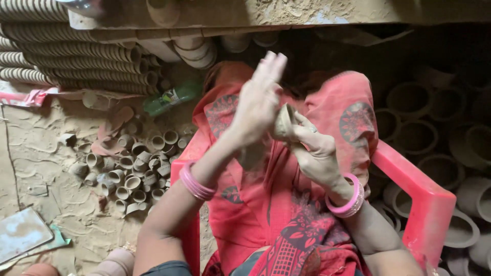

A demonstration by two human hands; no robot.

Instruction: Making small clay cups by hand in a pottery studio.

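Right hand [317,148] gripping clay cup [284,122]

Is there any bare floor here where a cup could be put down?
Yes: the sandy floor left of the small-cup pile, up to the flat board. It is crowded at right, where big pots ring the red chair, and at top left, with stacked cups.

A single head-worn camera looked steeply down from close above the person's lap. The left hand [258,105] and right hand [317,148] filled the frame's centre. The sandy floor [46,153] lay to the left, a red plastic chair arm [424,199] to the right, stacked clay cups [76,61] at the far edge.
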